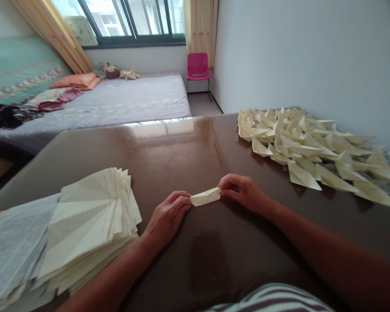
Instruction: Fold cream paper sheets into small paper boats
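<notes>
A small folded strip of cream paper (205,197) is held by its two ends, low over the brown table. My left hand (169,214) pinches its left end, and my right hand (240,190) grips the right end between thumb and fingertips. To the left of my left hand lies a thick stack of cream paper sheets (87,221), the top one creased. Beyond my right hand, a large heap of folded paper boats (299,138) covers the table's right side.
The glossy brown table (169,160) spreads in front of me. Printed white sheets (16,242) lie at the far left. Behind the table stand a bed (143,97) with bedding and soft toys, and a pink chair (198,67). A white wall (295,56) borders the right side.
</notes>
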{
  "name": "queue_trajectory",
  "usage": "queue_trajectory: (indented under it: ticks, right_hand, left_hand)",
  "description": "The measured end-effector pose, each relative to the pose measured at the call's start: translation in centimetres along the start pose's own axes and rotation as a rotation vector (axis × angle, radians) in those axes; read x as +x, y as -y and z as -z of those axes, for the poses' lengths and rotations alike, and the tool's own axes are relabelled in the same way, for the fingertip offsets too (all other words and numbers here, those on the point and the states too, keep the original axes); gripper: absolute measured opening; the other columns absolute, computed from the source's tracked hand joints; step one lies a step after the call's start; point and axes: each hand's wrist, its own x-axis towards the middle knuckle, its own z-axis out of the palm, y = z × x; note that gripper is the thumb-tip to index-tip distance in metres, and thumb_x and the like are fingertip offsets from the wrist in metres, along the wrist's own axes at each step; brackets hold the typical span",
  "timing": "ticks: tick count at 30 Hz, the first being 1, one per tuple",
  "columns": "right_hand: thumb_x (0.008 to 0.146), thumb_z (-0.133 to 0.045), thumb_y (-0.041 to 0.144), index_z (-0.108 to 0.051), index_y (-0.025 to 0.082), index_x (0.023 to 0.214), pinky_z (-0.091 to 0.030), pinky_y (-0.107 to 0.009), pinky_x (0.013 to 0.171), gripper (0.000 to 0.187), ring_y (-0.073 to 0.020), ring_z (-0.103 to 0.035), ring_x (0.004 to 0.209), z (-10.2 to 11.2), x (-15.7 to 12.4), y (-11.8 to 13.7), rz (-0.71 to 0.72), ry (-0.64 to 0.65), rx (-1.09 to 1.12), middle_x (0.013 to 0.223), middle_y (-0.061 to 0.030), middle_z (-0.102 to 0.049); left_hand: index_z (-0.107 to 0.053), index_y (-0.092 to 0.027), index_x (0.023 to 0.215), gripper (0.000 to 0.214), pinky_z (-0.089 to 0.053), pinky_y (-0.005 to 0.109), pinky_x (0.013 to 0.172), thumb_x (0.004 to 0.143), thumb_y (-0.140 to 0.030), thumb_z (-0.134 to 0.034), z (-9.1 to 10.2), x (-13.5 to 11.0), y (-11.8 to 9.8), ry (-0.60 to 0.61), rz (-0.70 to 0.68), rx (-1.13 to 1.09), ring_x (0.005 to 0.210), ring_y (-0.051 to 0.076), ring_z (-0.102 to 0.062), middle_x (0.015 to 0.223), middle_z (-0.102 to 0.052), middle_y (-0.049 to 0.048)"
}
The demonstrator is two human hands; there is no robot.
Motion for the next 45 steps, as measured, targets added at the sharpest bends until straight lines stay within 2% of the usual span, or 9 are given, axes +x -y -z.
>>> queue_trajectory:
  ticks: [4, 8, 15, 19, 26, 30, 35, 39, 45]
  right_hand:
    - [0.081, -0.066, 0.028, -0.064, 0.019, 0.092, -0.049, -0.025, 0.072, 0.014, -0.0131, -0.060, 0.076, -0.1, 0.0, 0.2, 0.013, 0.009, -0.018, 0.086, -0.0007, -0.064]
    - [0.083, -0.064, 0.026, -0.067, 0.018, 0.087, -0.048, -0.023, 0.066, 0.009, -0.0111, -0.060, 0.070, 0.3, 0.0, 0.5, 0.064, 0.092, -0.139, 0.094, -0.0033, -0.063]
    - [0.092, -0.053, 0.028, -0.071, 0.024, 0.091, -0.041, -0.026, 0.072, 0.018, -0.0150, -0.056, 0.080, 0.1, -0.5, 2.0, 0.209, 0.116, -0.621, 0.088, -0.0036, -0.062]
    - [0.093, -0.053, 0.030, -0.070, 0.023, 0.088, -0.038, -0.030, 0.069, 0.019, -0.0172, -0.053, 0.077, -0.4, -0.9, 3.2, 0.226, 0.123, -0.881, 0.085, -0.0052, -0.062]
    - [0.093, -0.052, 0.031, -0.069, 0.022, 0.088, -0.044, -0.031, 0.084, 0.020, -0.0175, -0.056, 0.093, 0.5, -0.5, 2.5, 0.301, 0.172, -0.574, 0.110, -0.0067, -0.062]
    - [0.093, -0.051, 0.028, -0.068, 0.021, 0.091, -0.047, -0.028, 0.085, 0.018, -0.0155, -0.060, 0.092, -0.1, -0.4, 1.7, 0.262, 0.180, -0.342, 0.103, -0.0055, -0.064]
    - [0.087, -0.060, 0.032, -0.067, 0.021, 0.092, -0.047, -0.030, 0.082, 0.014, -0.0176, -0.059, 0.093, -0.8, -0.5, 1.8, 0.201, 0.146, -0.405, 0.101, -0.0056, -0.064]
    - [0.079, -0.068, 0.041, -0.068, 0.024, 0.099, -0.045, -0.033, 0.084, 0.026, -0.0199, -0.055, 0.095, -0.8, -0.4, 2.4, 0.177, 0.143, -0.502, 0.100, -0.0049, -0.065]
    - [0.077, -0.070, 0.038, -0.069, 0.024, 0.086, -0.038, -0.035, 0.083, 0.016, -0.0199, -0.052, 0.098, -1.7, -0.6, 3.2, 0.146, 0.089, -0.619, 0.102, -0.0014, -0.065]
  left_hand:
    - [-0.057, -0.021, 0.103, 0.013, -0.050, 0.023, 0.074, 0.092, -0.024, -0.051, 0.0, 0.2, 0.1, -0.049, 0.081, 0.032, 0.081, 0.012, -0.061, 0.100, -0.062, 0.0022]
    - [-0.065, -0.023, 0.093, 0.018, -0.049, 0.023, 0.079, 0.093, -0.024, -0.048, 0.3, 0.0, -0.2, 0.027, -0.002, 0.120, 0.088, 0.013, -0.061, 0.098, -0.063, 0.0022]
    - [-0.042, -0.024, 0.132, 0.045, -0.054, 0.023, 0.078, 0.089, -0.022, -0.054, -0.2, -0.6, -1.0, 0.021, -0.031, 0.013, 0.081, 0.009, -0.062, 0.126, -0.052, 0.0078]
    - [-0.058, -0.023, 0.115, 0.024, -0.052, 0.023, 0.083, 0.092, -0.023, -0.051, -0.3, -0.5, -1.1, 0.040, -0.081, -0.011, 0.089, 0.011, -0.062, 0.119, -0.055, 0.0063]
    - [-0.067, -0.019, 0.095, 0.020, -0.051, 0.023, 0.084, 0.094, -0.022, -0.047, 0.0, 0.0, -0.7, -0.024, -0.077, 0.009, 0.095, 0.014, -0.062, 0.110, -0.062, 0.0070]
    - [-0.069, -0.020, 0.097, 0.022, -0.052, 0.025, 0.082, 0.093, -0.022, -0.048, -0.3, -0.1, -0.9, -0.017, -0.102, 0.001, 0.094, 0.015, -0.063, 0.111, -0.063, 0.0084]
    - [-0.068, -0.020, 0.104, 0.024, -0.051, 0.028, 0.087, 0.094, -0.021, -0.046, -1.0, -0.5, -0.9, 0.032, -0.107, 0.054, 0.097, 0.015, -0.061, 0.118, -0.060, 0.0093]
    - [-0.067, -0.020, 0.106, 0.026, -0.052, 0.029, 0.088, 0.094, -0.021, -0.044, -1.1, -0.6, -0.8, 0.062, -0.099, 0.083, 0.099, 0.016, -0.060, 0.120, -0.059, 0.0094]
    - [-0.065, -0.024, 0.106, 0.024, -0.053, 0.026, 0.086, 0.094, -0.020, -0.044, -1.2, -0.4, -0.9, 0.017, -0.275, 0.220, 0.100, 0.016, -0.060, 0.118, -0.061, 0.0061]
